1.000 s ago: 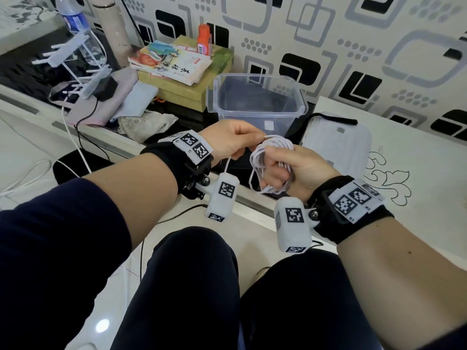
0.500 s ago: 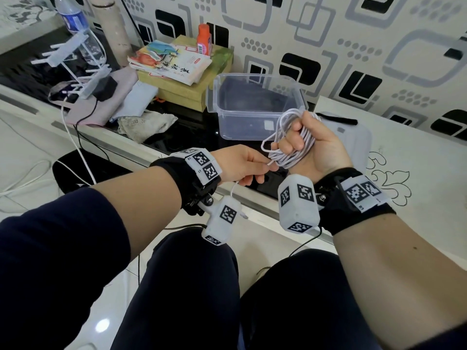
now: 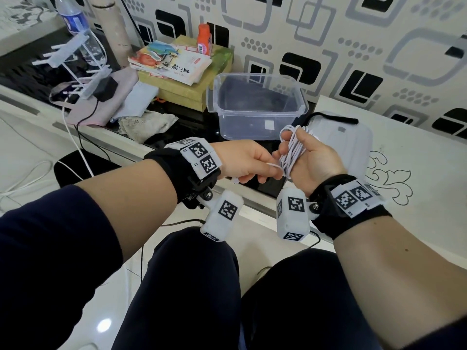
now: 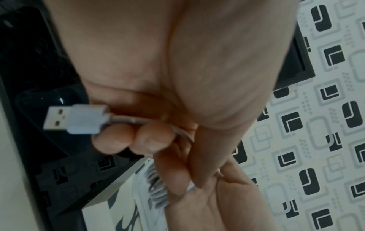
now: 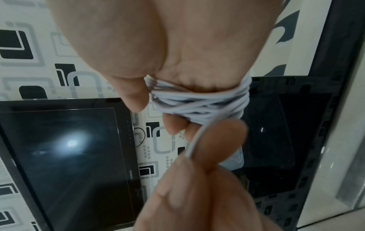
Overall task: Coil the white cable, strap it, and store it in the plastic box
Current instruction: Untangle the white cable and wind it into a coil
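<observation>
- Far left on the surface (image 3: 75, 117): water bottle (image 3: 72, 20), white plastic rack (image 3: 75, 56), black adapter (image 3: 106, 88) on pink cloth (image 3: 121, 97), crumpled rag (image 3: 146, 123).
- Stack of books (image 3: 171, 61) on a yellow-green box (image 3: 184, 89), orange bottle (image 3: 204, 39) standing on top at the back.
- Left hand (image 3: 243, 160) pinches the free end of the white cable (image 3: 290, 150) between thumb and fingers, other fingers curled; the left wrist view shows the USB plug (image 4: 75, 119) sticking out past the curled fingers (image 4: 126, 139).
- Clear plastic box (image 3: 255, 109) sits open on the dark surface just behind both hands, nothing visible inside.
- White cable is wound in many loops around the right hand (image 3: 313, 157), palm up and fingers partly curled, holding the coil; a short strand runs from the coil to the left hand. The right wrist view shows the wraps crossing the palm (image 5: 199, 100).
- Hands touching or nearly so, held above the knees, in front of the surface edge.
- Box lid (image 3: 353, 145) lies right of the box, with a black strap (image 3: 338, 118) on it.
- Patterned wall behind; a dark TV screen (image 5: 65, 153) shows in the right wrist view.
</observation>
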